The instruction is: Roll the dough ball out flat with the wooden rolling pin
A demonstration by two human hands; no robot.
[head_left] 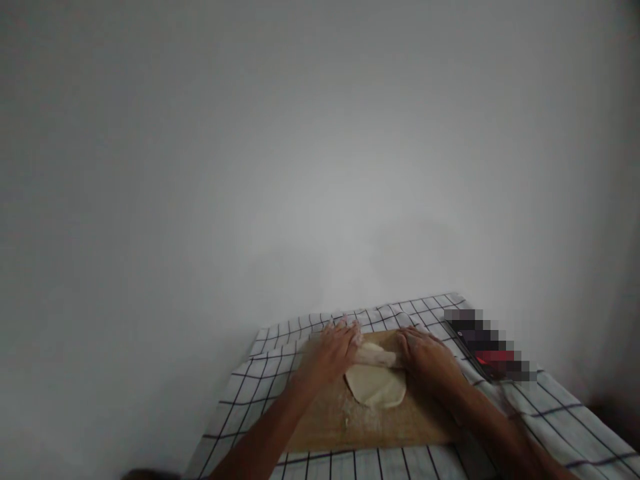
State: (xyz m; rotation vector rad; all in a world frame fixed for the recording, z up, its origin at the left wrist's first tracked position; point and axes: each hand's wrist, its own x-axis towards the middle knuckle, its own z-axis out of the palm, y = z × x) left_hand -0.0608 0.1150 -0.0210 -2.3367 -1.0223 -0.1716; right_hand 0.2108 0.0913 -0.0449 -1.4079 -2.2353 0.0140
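A flattened sheet of pale dough (376,388) lies on a wooden board (320,427) dusted with flour. Across the upper part of the dough rests a light rolling pin (379,358). My left hand (341,347) is over the pin's left end, its fingers floury and pointing away from me. On the pin's right end sits my right hand (425,352), fingers curved over it. Both hands cover the ends of the pin, so only its middle shows.
Under the board is a white tablecloth (250,387) with a dark grid. To the right lies a dark, partly pixelated flat object (477,350) with a red patch. A plain pale wall (320,167) rises behind the table.
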